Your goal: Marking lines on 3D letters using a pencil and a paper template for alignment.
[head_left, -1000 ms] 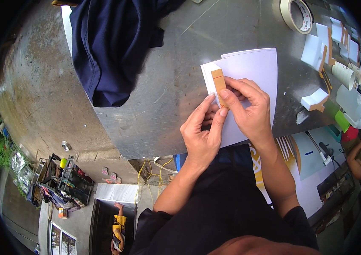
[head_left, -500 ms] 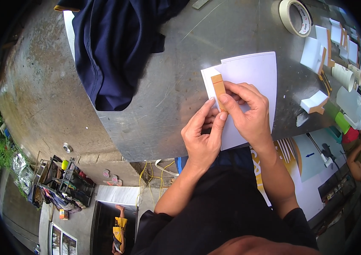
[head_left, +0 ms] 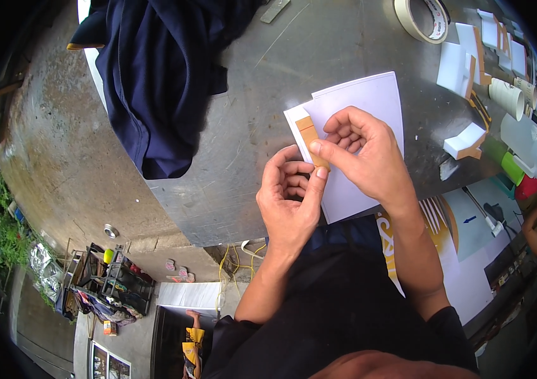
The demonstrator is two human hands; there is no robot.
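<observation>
While the left hand [head_left: 289, 203] pinches a brown strip [head_left: 307, 132], the half-open right hand [head_left: 374, 155] touching it, cloth [head_left: 155, 88] drapes the surface [head_left: 237, 155] toward ten o'clock; doorway [head_left: 170, 344] toward seven.

White paper [head_left: 369, 95] partly behind right fingers [head_left: 350, 115]

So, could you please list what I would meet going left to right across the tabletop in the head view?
Dark blue cloth, left hand, right hand, roll of tape, white-and-brown block, white cylinder.
</observation>
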